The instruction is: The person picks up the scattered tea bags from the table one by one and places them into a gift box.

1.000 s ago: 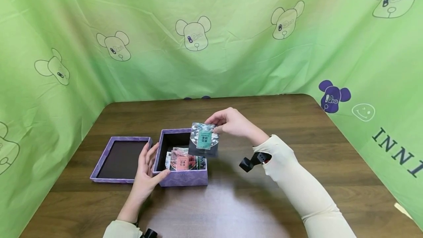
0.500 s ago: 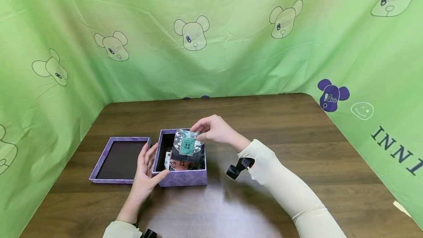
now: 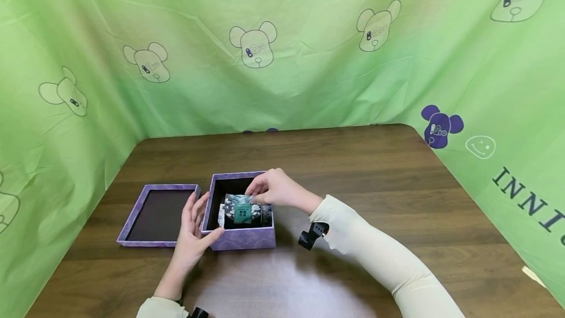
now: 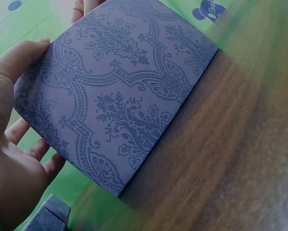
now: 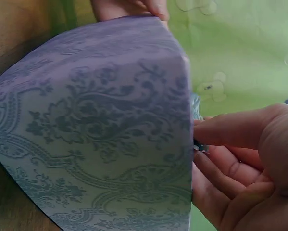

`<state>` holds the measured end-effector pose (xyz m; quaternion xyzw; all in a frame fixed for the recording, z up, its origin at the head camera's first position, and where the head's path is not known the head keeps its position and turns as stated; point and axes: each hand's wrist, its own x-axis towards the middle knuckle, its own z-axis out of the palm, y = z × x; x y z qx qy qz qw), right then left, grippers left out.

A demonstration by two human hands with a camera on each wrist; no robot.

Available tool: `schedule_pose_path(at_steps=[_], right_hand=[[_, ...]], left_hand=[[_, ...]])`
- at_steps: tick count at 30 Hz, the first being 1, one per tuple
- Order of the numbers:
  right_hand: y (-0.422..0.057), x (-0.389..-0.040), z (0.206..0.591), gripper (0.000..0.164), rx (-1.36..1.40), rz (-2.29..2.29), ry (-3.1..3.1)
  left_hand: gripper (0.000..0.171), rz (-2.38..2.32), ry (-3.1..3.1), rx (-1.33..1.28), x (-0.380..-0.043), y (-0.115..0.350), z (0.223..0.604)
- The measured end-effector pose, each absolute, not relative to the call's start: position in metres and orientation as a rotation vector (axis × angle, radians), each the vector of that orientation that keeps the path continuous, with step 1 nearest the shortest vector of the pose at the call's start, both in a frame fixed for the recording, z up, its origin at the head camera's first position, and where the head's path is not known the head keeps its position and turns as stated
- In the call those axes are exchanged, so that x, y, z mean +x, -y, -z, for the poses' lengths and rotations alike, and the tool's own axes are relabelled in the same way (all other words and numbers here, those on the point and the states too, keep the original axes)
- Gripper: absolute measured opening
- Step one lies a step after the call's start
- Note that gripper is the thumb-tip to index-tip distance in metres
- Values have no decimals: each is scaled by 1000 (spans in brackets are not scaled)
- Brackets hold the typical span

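Note:
In the head view a purple patterned box (image 3: 243, 240) stands uncovered on the table. My left hand (image 3: 191, 233) grips its near left corner, thumb over the front rim and fingers along the left side; the left wrist view shows the thumb (image 4: 29, 55) on the box edge. My right hand (image 3: 279, 191) reaches over the right rim and pinches the top of a dark tea sachet (image 3: 242, 213) with a teal label, now inside the box. Other sachets (image 3: 267, 215) show partly around it. In the right wrist view the box wall (image 5: 110, 125) hides most of the sachet.
Left of the box lies its purple-rimmed lid (image 3: 161, 215), dark inside facing up, close to my left fingers. The wooden table (image 3: 353, 161) extends to the right. A green printed curtain (image 3: 309, 87) hangs around the table's back and sides.
My right hand has moved left and down, carrying the teal-labelled sachet from above the right rim into the box, over the red-labelled one. The left hand keeps its hold on the box.

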<state>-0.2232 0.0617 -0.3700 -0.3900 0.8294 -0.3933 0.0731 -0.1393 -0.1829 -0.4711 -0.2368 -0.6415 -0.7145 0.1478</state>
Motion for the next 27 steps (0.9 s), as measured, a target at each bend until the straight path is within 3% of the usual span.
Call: schedule_pose_path(at_steps=[15,27], right_hand=[[-57,-216,376,13,-1564,805,-2646],[-65,-215,385,18,-1617,1019,-2649]], left_hand=[[101,2052,1856,-688,-139,184,473],[101,2051,1846,-692,-141,184,474]])
